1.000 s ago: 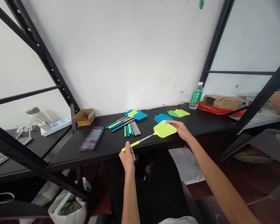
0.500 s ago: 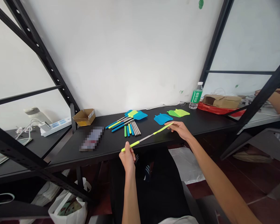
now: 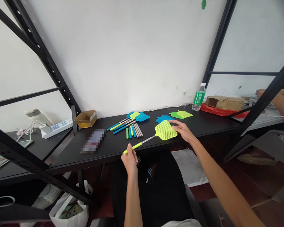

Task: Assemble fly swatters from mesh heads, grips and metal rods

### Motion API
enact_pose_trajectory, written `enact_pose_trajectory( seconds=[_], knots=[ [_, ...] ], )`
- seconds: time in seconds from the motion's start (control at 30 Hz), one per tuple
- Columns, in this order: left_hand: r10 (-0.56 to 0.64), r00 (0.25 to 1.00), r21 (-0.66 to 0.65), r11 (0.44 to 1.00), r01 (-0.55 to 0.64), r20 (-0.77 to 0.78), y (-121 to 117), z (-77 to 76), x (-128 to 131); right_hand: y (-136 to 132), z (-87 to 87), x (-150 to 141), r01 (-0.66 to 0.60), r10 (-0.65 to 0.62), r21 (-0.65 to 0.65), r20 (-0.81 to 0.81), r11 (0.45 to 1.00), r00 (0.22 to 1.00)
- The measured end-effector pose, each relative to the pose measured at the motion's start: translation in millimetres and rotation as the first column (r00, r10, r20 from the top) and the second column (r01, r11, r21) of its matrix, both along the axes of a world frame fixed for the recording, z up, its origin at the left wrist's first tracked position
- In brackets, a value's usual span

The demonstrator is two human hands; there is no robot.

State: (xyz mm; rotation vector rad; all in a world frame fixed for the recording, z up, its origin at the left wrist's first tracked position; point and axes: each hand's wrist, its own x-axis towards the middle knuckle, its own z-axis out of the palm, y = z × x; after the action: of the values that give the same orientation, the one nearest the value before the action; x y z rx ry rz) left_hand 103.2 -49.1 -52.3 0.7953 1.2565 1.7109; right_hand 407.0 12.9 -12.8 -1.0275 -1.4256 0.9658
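My left hand (image 3: 129, 160) is closed on the yellow grip of a fly swatter (image 3: 165, 131) at the near edge of the black table (image 3: 109, 146). Its metal rod runs up to a yellow mesh head, which faces the camera. My right hand (image 3: 183, 130) pinches the far edge of that head. Just behind lie a blue swatter head (image 3: 161, 119) and green and yellow heads (image 3: 181, 114). A bunch of loose handles and rods (image 3: 132, 129) lies mid-table, with more finished swatters (image 3: 132, 118) behind them.
A small cardboard box (image 3: 85, 118) and a blurred flat object (image 3: 92, 141) sit at the table's left. A water bottle (image 3: 199, 97) and a brown package on a red tray (image 3: 223, 102) stand at right. Another person's arm (image 3: 278, 100) works far right. Black shelf struts cross both sides.
The swatter head was flat-on, turned edge-on half a second ago, and now faces the camera again. My right hand rolled it; my left hand stayed on the grip.
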Motion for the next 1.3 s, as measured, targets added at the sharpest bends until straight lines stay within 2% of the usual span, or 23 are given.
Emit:
enact_pose_trajectory(
  seconds=[0.47,0.8,1.1,1.3],
  knots=[
    [-0.005,1.000,-0.003,1.000,0.006,0.018,-2,2.8,0,5,-2.7,8,-0.063,0.063,-0.003,0.004,0.998,0.998],
    [0.003,1.000,-0.001,1.000,-0.003,0.014,-1,0.7,0,11,-9.1,9,-0.045,0.044,0.025,0.059,0.999,0.997],
    [-0.003,0.999,0.010,1.000,0.002,0.033,0,-1.7,0,7,-1.7,3,-0.090,0.089,0.008,0.047,0.996,0.995],
    [0.006,1.000,0.007,1.000,-0.006,0.028,1,-2.9,0,8,-4.6,2,-0.029,0.028,0.045,0.028,0.999,0.999]
  ],
)
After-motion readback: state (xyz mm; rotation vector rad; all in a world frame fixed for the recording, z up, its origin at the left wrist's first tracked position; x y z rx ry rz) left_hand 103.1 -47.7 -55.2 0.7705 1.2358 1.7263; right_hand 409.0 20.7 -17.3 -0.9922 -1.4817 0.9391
